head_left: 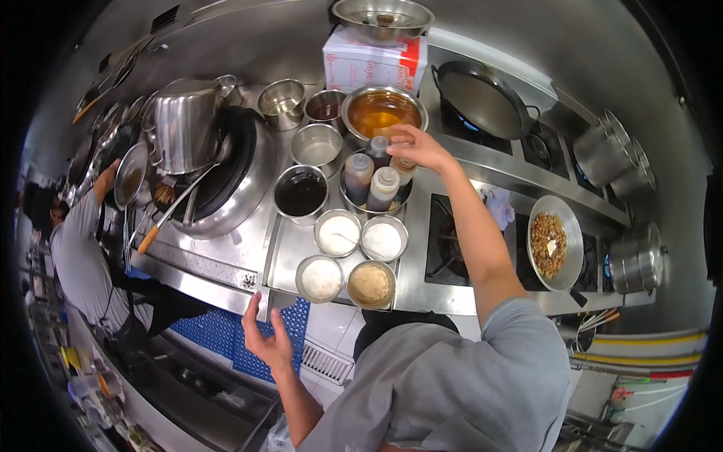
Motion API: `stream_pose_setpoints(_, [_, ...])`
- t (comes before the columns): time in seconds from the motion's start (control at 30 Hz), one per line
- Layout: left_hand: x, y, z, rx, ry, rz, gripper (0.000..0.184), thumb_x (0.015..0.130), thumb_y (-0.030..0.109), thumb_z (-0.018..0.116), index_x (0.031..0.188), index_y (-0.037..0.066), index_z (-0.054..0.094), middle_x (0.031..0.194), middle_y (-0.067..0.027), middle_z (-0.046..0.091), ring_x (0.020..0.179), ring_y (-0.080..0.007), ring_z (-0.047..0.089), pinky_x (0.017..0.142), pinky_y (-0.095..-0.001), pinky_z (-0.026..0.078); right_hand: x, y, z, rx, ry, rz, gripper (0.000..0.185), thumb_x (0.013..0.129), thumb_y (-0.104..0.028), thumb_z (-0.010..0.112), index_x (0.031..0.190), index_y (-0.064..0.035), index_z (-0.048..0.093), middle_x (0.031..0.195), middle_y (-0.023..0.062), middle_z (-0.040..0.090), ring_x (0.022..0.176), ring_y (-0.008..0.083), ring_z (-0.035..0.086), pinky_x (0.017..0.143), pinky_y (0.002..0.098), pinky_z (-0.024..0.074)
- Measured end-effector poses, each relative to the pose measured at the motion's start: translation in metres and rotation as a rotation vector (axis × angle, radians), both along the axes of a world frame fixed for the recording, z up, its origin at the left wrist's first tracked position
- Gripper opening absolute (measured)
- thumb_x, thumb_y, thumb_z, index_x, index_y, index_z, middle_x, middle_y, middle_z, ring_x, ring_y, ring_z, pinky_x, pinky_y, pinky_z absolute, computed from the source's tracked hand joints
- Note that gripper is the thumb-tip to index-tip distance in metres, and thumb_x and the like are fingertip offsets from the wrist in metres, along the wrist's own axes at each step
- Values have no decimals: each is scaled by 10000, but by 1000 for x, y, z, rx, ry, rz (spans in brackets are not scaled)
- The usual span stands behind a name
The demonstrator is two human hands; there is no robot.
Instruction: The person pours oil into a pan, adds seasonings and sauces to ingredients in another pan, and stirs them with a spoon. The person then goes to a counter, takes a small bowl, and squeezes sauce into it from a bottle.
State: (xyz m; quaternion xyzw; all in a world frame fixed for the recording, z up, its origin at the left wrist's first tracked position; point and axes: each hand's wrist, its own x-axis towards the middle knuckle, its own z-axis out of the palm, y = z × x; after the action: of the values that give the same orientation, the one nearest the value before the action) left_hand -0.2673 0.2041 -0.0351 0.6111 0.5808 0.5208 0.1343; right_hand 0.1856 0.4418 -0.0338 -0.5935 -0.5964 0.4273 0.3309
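The right hand (420, 148) is over sauce bottles (384, 188), fingers half curled; I cannot tell if its grip holds one. The left hand (269, 339), spread and empty, is near the table (444, 300). The bottles stand in a pot (404, 202); chopped food (547, 245) already fills the pan (563, 277); what remains is unclear.

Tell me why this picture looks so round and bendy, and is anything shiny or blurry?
In the head view, a very wide lens seems to bend the counter and blacken the corners; in the head view, bright glare streaks the tall steel pot; in the head view, the right hand and bottles look fairly sharp.
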Motion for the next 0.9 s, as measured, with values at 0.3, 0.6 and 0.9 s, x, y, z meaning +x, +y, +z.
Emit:
stream_pose_setpoints(0.3, [5, -13, 0, -138, 13, -76, 365, 971, 25, 568, 1314, -93, 525, 1296, -229, 604, 1196, -307, 591, 1035, -409, 456, -5, -35, -92, 313, -247, -296, 853, 644, -246, 892, 1344, 3, 472, 1246, 191, 622, 1209, 334, 583, 1042, 422, 451])
stream_pose_setpoints(0.6, [61, -23, 17, -35, 109, -158, 358, 986, 64, 569, 1313, -79, 535, 1307, -224, 605, 1198, -286, 593, 1021, -387, 463, 69, -144, 25, 896, 466, -722, 699, 790, -184, 828, 1351, -47, 435, 1209, 98, 593, 1121, 195, 594, 966, 365, 496])
stream_pose_setpoints(0.9, [141, -39, 14, 1, 95, -225, 356, 980, 60, 583, 1298, -94, 544, 1281, -221, 620, 1174, -292, 603, 1024, -402, 455, 321, -381, 50, -2, -598, -799, 717, 757, -377, 791, 1313, -25, 506, 1097, 211, 684, 1047, 345, 662, 900, 425, 520])
